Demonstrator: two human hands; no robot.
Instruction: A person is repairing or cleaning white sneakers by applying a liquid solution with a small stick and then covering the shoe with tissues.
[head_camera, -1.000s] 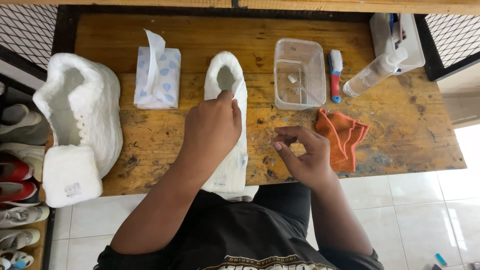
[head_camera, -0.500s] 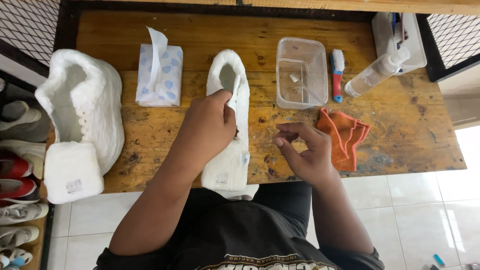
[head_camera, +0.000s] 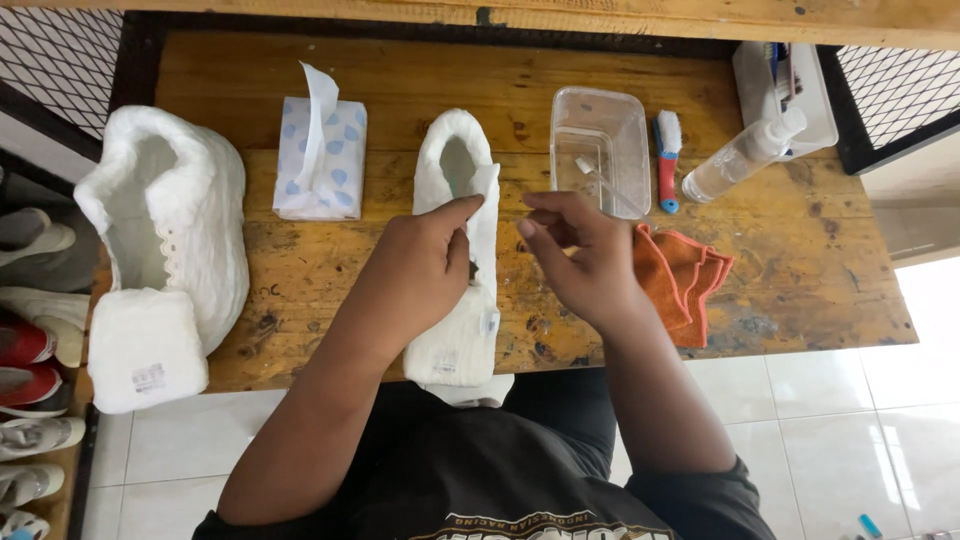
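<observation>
Near the tabletop's front edge, centre: white tissue-wrapped shoe (head_camera: 455, 290), light, soft-skinned, tearable. Left hand (head_camera: 420, 265) pinches wrap at the tongue; right hand (head_camera: 585, 260), fingertips pinched together, hovers beside. Best held by the midsection.

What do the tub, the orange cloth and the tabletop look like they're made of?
Tub: clear, glossy plastic by the look; the wood shows through its walls.
Orange cloth: soft matte fabric, possibly microfibre; it lies in limp folds with stitched edges.
Tabletop: wooden planks with visible grain, worn and dark-stained, finish mostly dull.
</observation>
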